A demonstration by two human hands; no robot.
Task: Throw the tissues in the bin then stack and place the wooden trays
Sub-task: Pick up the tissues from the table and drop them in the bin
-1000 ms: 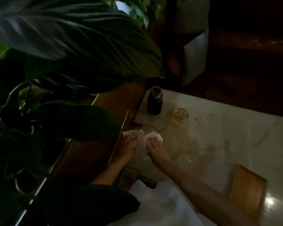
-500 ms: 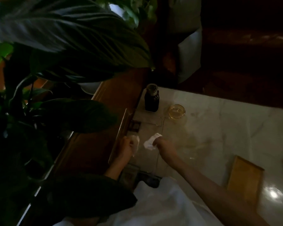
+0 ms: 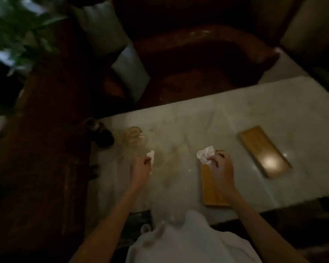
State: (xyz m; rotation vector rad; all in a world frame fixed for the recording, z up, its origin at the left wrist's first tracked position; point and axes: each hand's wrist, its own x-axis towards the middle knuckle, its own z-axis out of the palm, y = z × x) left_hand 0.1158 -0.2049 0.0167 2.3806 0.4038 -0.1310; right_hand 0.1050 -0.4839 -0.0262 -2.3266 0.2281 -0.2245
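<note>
Tissues sat one in each fist: the left hand (image 3: 141, 166) pinched a small tissue (image 3: 151, 155), the right hand (image 3: 221, 166) clutched a bigger crumpled one (image 3: 205, 154) over the near tray (image 3: 211, 188). No bin showed, and loose pinches in that dim light risked dropped tissue; the far tray (image 3: 264, 150) lay well apart.

place: dim home lounge | cues: marble table (image 3: 235, 114), leather sofa (image 3: 207, 59), cushions (image 3: 130, 73), houseplant (image 3: 17, 35)

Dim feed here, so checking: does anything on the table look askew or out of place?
The two wooden trays lie apart and at different angles: one under the right hand, the other skewed farther right. Both hands hold tissues; nothing looks spilled.
</note>
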